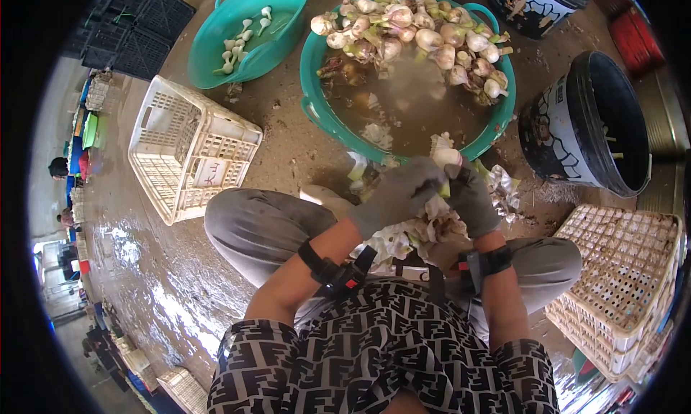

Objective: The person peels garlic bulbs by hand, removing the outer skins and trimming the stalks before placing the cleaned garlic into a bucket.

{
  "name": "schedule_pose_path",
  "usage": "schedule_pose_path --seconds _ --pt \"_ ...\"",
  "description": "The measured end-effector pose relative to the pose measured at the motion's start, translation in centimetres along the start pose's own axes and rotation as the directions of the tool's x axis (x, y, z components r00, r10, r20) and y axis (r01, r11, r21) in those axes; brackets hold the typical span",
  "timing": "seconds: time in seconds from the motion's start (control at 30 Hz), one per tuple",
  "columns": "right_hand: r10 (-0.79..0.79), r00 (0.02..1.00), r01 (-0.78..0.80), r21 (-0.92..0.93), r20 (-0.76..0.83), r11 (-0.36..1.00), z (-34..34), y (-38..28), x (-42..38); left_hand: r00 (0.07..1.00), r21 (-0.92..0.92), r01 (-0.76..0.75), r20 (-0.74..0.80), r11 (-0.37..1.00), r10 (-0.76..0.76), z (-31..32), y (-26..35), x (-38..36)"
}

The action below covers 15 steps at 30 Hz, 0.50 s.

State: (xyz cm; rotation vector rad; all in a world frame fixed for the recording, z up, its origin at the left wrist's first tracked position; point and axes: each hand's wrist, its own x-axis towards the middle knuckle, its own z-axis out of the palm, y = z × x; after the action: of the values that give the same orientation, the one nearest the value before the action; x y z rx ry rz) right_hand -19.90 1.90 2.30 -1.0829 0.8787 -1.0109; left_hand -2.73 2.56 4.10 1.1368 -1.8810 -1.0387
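A garlic bulb (447, 156) with loose outer skin is held at the near rim of a green tub (311, 76). My left hand (404, 192), in a grey glove, closes on it from the left. My right hand (471, 199), gloved too, grips it from the right, and a bit of pale green stem shows between the hands. Many unpeeled garlic bulbs (427, 40) are heaped at the far side of the tub, above murky water (410, 108). Peeled-off skins (403, 243) lie in a pile beneath my hands, between my legs.
At upper left, a tilted green basin (205, 58) holds several cleaned garlic bulbs (237, 51). A white crate (216, 155) stands on the wet floor (144, 270). To the right are a black-and-white bucket (561, 130) and stacked white crates (626, 270). Another bucket (529, 11) stands behind.
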Motion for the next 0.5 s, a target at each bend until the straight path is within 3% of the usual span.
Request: schedule_pose_path --seconds 0.03,0.07,0.1,0.17,0.27,0.33,0.37,0.43,0.47,0.5 --pt "-0.029 0.999 0.028 0.02 0.02 0.999 -0.1 -0.3 -0.1 0.987 -0.051 0.157 -0.037 0.986 -0.158 -0.3 0.9 0.4" --pt "-0.086 0.995 0.093 -0.185 0.047 0.978 -0.3 -0.7 -0.3 0.947 -0.107 0.308 -0.066 0.945 -0.316 -0.5 1.3 0.7" --pt "-0.136 0.987 0.159 -0.381 0.088 0.911 -0.3 -1.2 -0.4 0.95 -0.058 0.249 -0.18 0.967 -0.255 -0.2 0.7 1.1" --pt "-0.069 0.996 0.082 -0.245 0.062 0.966 0.6 -1.3 -0.4 0.913 0.065 0.142 -0.395 0.988 -0.106 0.3 -0.6 2.5" --pt "0.023 0.997 -0.015 -0.11 0.08 0.994 0.2 -0.7 -0.5 0.947 0.039 0.321 -0.011 0.946 -0.32 -0.7 -1.1 3.3" --pt "0.011 0.993 0.007 -0.151 0.121 0.989 -0.9 0.3 -0.8 0.887 -0.29 0.46 0.12 0.839 -0.445 -1.3 -0.8 3.5" --pt "-0.026 0.988 0.06 -0.22 0.153 0.974 -1.5 0.6 -1.1 0.85 -0.434 0.524 0.2 0.733 -0.488 -1.5 -0.7 3.5" --pt "0.045 0.974 -0.052 0.029 0.22 0.998 -1.7 0.0 -1.3 0.877 -0.78 0.392 0.157 0.488 -0.454 -1.0 -1.7 3.9" --pt "0.058 0.973 -0.066 0.027 0.222 0.997 -1.8 -0.4 -1.5 0.886 -0.899 0.293 0.128 0.326 -0.445 -0.9 -2.1 4.3" --pt "0.07 0.972 -0.078 0.025 0.224 0.997 -1.9 -0.7 -1.7 0.773 -0.966 0.187 0.258 -0.181 -0.579 -1.9 -3.0 4.9"
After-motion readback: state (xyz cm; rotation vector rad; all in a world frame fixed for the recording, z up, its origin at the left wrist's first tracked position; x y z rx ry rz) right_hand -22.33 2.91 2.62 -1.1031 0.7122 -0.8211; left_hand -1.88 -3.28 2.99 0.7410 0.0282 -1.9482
